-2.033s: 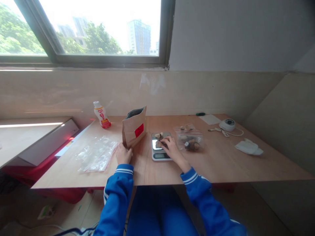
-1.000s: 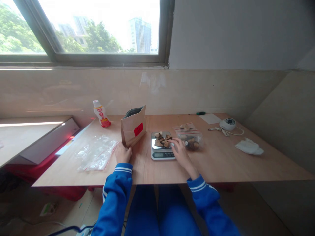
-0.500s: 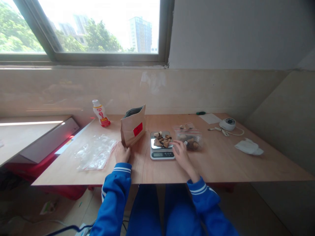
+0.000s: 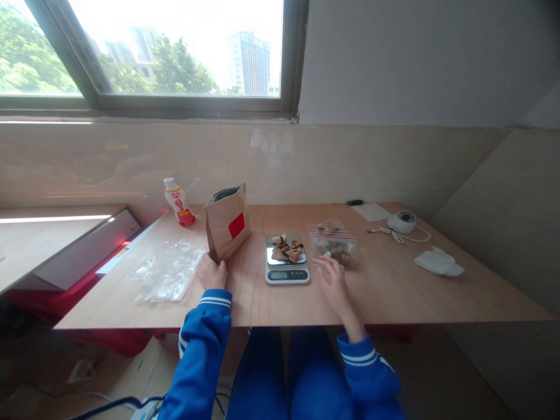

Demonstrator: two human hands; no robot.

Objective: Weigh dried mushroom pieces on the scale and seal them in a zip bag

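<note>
Setting: a wooden table beneath a window, seen from above.
Far items: a white plastic drink bottle at the far left; a round white device with its cable at the far right; a folded white cloth nearer the right edge.
Left side: a kraft paper bag stands upright and open, with a red label; a flat clear plastic bag lies beside it.
Centre: a digital kitchen scale; its display is too small to read.
Right of scale: a zip bag holding brown pieces, just beside the scale.
On scale: dried brown pieces, heaped on the metal pan.
Risk: a careless sweep of the right hand could knock the pieces off the pan; a push from the left hand could tip the paper bag.
Left hand: fingers against the paper bag's lower corner; grip cannot be told.
Right hand: fingers loosely spread, holding nothing, just short of the zip bag and near the scale's right side.
</note>
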